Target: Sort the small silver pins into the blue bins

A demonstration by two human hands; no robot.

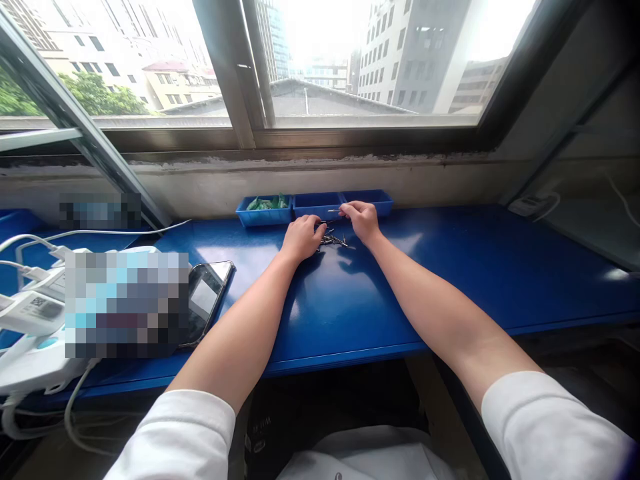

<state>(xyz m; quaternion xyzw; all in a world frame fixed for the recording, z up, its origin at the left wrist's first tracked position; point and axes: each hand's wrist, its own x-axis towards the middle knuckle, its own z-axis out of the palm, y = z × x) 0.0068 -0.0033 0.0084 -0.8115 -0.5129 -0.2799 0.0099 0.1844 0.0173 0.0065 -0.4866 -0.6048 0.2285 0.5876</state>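
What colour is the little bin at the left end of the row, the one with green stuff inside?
Blue. The bin shows best in the head view.

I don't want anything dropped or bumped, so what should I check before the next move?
1. Right hand has a secure hold: cannot tell; a thin piece shows at its fingertips, but not how firmly.
2. Left hand is at the pile of thin pieces: ok; whether it grips one is hidden.
3. Blue bins stand side by side: ok, three in a row.
4. Green items sit inside a bin: ok, the left one.
5. Phone is well away from the left forearm: not ok, it lies close beside it.
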